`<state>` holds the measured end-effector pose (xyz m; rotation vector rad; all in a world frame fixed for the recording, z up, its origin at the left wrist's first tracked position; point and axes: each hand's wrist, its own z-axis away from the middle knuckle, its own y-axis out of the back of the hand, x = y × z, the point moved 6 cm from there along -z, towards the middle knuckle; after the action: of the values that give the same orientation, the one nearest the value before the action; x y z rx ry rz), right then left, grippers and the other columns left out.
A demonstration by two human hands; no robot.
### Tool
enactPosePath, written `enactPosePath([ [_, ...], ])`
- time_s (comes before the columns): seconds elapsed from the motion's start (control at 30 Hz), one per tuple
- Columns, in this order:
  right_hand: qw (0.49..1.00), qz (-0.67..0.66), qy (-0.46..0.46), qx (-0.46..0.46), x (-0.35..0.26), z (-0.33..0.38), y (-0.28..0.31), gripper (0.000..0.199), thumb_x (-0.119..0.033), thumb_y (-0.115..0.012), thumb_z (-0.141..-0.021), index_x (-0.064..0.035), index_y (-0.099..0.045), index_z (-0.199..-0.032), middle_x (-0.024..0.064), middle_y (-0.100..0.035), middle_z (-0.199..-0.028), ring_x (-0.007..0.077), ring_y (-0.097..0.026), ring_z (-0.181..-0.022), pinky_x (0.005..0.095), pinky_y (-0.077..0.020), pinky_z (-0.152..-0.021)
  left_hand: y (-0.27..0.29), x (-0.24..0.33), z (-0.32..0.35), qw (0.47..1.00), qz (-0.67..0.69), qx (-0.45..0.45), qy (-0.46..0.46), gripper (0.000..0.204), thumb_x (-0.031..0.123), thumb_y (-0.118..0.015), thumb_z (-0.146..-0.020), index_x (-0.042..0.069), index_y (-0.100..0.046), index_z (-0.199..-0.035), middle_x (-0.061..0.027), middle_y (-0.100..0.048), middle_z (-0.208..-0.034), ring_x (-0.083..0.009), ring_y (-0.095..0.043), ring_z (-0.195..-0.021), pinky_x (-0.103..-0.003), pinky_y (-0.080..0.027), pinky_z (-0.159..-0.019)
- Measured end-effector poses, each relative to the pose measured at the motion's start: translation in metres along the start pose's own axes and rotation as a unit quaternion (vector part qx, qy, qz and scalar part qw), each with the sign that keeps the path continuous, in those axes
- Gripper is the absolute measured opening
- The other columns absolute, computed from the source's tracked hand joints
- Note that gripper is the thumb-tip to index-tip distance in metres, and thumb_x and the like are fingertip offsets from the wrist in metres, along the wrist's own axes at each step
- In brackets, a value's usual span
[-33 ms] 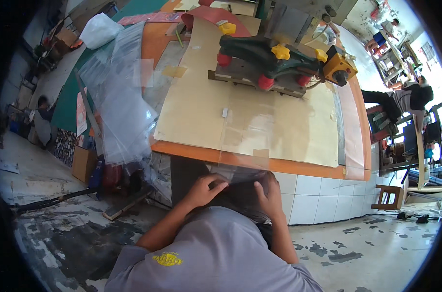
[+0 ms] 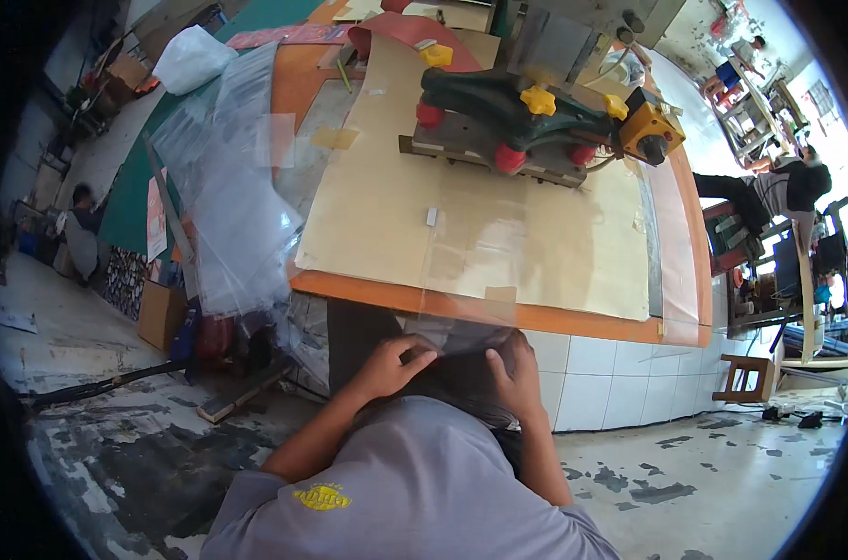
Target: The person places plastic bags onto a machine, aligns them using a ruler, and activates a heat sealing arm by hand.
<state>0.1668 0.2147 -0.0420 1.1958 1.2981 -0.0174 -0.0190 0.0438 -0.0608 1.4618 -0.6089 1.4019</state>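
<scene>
The clear film (image 2: 480,224) lies over the cream sheet (image 2: 368,224) on the orange bench (image 2: 386,295), running from the green press (image 2: 512,117) to the middle of the front edge and hanging over it toward the person's hands. Just below that edge, the left hand (image 2: 393,366) is curled, thumb and forefinger close together beside the film's hanging end; the right hand (image 2: 517,373) faces it, thumb and fingers spread in a V. The film is so transparent against the dark lap that I cannot tell whether either hand pinches it. A tan patch (image 2: 500,294) sits near the front edge, and a small white tag (image 2: 431,217) lies farther in. Clear plastic bags (image 2: 237,224) are heaped beside the bench's left edge, reaching its front left corner; a pink strip (image 2: 683,252) follows the right edge.
</scene>
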Motion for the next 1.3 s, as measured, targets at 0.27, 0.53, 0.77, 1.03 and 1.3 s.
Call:
enactPosePath([
  [0.27, 0.966, -0.226, -0.095, -0.084, -0.024, -0.01, 0.014, 0.026, -0.023, -0.07, -0.104, 0.0019, -0.073, -0.113, 0.0161, -0.077, -0.114, 0.0276, -0.072, -0.106, 0.0387, -0.0537, -0.097, -0.002, 0.023, 0.006, 0.993, 0.096, -0.066, -0.007, 0.021, 0.018, -0.066, -0.108, -0.001, -0.075, -0.111, -0.0112, -0.081, -0.108, -0.0196, -0.076, -0.107, -0.037, -0.058, -0.098],
  [0.53, 0.886, -0.435, -0.124, -0.106, -0.046, -0.036, 0.019, 0.046, -0.024, -0.069, -0.106, 0.0003, -0.06, -0.144, 0.0154, -0.078, -0.113, 0.0218, -0.074, -0.102, 0.0337, -0.0566, -0.09, -0.01, 0.023, 0.009, 0.957, 0.274, -0.091, 0.001, 0.026, 0.016, -0.062, -0.111, -0.001, -0.065, -0.131, -0.0129, -0.077, -0.117, -0.0206, -0.075, -0.109, -0.034, -0.058, -0.097],
  [0.77, 0.873, -0.442, -0.187, -0.092, -0.062, -0.052, 0.024, 0.06, -0.012, -0.067, -0.106, -0.0017, -0.043, -0.16, 0.0098, -0.075, -0.103, 0.0143, -0.072, -0.09, 0.026, -0.0551, -0.078, -0.004, 0.044, -0.005, 0.939, 0.325, -0.117, 0.008, 0.038, 0.025, -0.054, -0.115, -0.002, -0.061, -0.141, -0.0123, -0.076, -0.122, -0.0205, -0.073, -0.114, -0.035, -0.057, -0.095],
  [1.03, 0.889, -0.384, -0.144, -0.204, -0.067, -0.014, 0.082, 0.054, -0.002, -0.069, -0.102, 0.002, -0.051, -0.153, 0.0026, -0.067, -0.088, 0.0083, -0.062, -0.078, 0.0238, -0.0489, -0.07, -0.005, 0.083, -0.059, 0.78, 0.611, -0.121, 0.052, 0.059, 0.034, -0.05, -0.115, 0.004, -0.035, -0.164, -0.0245, -0.064, -0.146, -0.0312, -0.073, -0.121, -0.035, -0.063, -0.085],
  [1.3, 0.855, -0.446, -0.167, -0.204, -0.017, -0.008, 0.087, 0.103, -0.077, -0.054, -0.099, 0.0106, -0.047, -0.154, 0.0244, -0.071, -0.133, 0.0314, -0.073, -0.118, 0.0447, -0.058, -0.097, 0.002, 0.127, -0.098, 0.927, 0.362, -0.102, -0.003, 0.068, 0.011, -0.053, -0.11, 0.01, -0.02, -0.169, -0.0182, -0.075, -0.115, -0.0169, -0.073, -0.072, -0.026, -0.057, -0.055],
])
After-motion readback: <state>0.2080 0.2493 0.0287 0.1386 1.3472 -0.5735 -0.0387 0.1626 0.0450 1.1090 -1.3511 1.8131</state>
